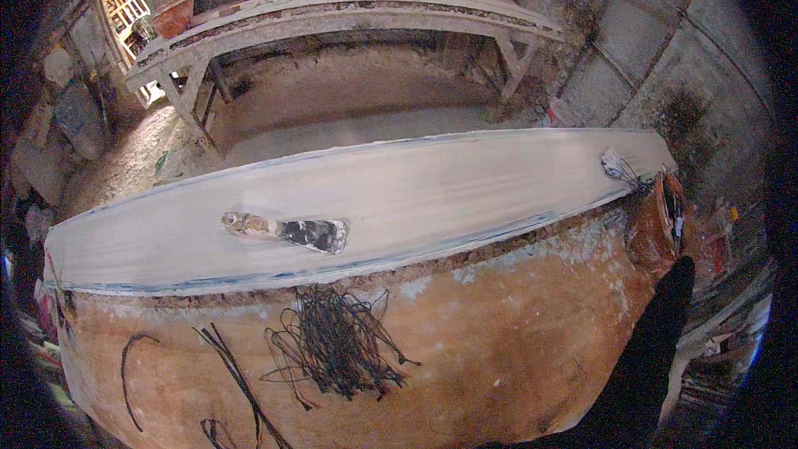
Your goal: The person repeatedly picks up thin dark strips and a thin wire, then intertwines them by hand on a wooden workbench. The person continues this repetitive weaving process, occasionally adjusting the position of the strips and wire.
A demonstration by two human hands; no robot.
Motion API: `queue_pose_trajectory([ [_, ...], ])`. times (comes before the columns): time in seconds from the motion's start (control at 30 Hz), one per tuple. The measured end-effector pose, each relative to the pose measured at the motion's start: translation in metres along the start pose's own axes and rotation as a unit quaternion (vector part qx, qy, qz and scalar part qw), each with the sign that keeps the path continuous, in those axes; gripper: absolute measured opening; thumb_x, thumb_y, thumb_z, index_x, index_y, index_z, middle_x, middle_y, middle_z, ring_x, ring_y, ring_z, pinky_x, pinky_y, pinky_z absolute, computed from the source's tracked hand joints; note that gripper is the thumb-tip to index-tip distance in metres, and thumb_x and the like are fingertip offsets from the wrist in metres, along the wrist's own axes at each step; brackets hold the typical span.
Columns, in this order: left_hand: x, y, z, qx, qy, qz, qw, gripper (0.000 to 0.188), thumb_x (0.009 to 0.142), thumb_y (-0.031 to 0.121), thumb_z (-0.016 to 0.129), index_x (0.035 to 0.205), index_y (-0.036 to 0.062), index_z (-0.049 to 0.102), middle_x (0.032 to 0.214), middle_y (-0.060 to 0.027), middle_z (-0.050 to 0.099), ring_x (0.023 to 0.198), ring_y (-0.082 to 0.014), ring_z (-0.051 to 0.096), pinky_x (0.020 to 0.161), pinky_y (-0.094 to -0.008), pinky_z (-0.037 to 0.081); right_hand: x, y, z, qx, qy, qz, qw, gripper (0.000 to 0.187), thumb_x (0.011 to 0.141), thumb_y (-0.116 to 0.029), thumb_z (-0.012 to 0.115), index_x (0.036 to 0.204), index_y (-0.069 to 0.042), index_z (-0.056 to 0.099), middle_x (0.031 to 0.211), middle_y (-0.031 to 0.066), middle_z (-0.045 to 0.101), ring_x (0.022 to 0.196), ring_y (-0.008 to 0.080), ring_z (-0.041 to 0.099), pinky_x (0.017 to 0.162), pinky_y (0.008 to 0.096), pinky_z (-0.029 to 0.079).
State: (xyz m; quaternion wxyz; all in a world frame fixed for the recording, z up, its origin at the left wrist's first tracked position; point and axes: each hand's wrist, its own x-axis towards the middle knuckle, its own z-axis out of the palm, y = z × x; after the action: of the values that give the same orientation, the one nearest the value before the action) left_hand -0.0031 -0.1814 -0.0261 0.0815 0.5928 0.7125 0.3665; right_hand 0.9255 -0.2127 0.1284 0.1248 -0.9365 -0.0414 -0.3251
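Observation:
A long white plaster-coated slab (432, 191) lies across a brown, stained work table (515, 341). A plaster-crusted putty knife (287, 230) rests on the slab, left of its middle, and nothing touches it. A tangle of thin black wire (337, 349) lies on the table in front of the slab. My right arm, in a dark sleeve (657, 341), comes up from the lower right to the table's right end. The hand itself is not distinct against a rusty-brown shape (665, 216) there. My left hand is out of view.
A small whitish lump with wires (613, 165) sits at the slab's right end. Loose wire pieces (233, 374) lie at the table's front left. Behind stands a long plaster-stained trestle bench (349, 17) holding a reddish pot (174, 12), with block walls at the right.

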Motion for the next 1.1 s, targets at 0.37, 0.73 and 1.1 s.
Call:
queue_pose_trajectory([
  [0.37,0.001,0.007,0.008,-0.129,0.052,-0.048,0.989,0.022,0.081,0.013,0.055,0.096,-0.0027,0.052,0.092,-0.0143,0.054,0.088,-0.0247,0.053,0.080,-0.0333,0.044,0.008,0.005,0.002,0.005,0.006,-0.003,1.000,0.037,0.085,-0.028,0.046,0.114,-0.005,0.045,0.119,0.0137,0.043,0.108,0.0267,0.043,0.087,0.0385,0.036],
  [0.73,0.011,0.013,0.000,-0.041,0.002,0.059,0.997,0.014,0.079,0.005,0.054,0.091,-0.0031,0.053,0.087,-0.0145,0.056,0.085,-0.0251,0.053,0.074,-0.0327,0.045,0.011,0.005,0.000,-0.002,0.005,-0.002,1.000,0.036,0.085,-0.027,0.046,0.114,-0.005,0.046,0.119,0.0135,0.044,0.109,0.0264,0.043,0.088,0.0379,0.036],
  [1.1,0.006,0.017,0.008,-0.125,0.040,-0.072,0.989,0.026,0.084,0.020,0.050,0.095,-0.0038,0.052,0.088,-0.0126,0.055,0.086,-0.0229,0.052,0.073,-0.0309,0.044,0.010,0.007,-0.002,-0.004,0.005,0.005,1.000,0.036,0.084,-0.026,0.047,0.113,-0.005,0.046,0.119,0.0133,0.044,0.109,0.0262,0.042,0.088,0.0374,0.035],
])
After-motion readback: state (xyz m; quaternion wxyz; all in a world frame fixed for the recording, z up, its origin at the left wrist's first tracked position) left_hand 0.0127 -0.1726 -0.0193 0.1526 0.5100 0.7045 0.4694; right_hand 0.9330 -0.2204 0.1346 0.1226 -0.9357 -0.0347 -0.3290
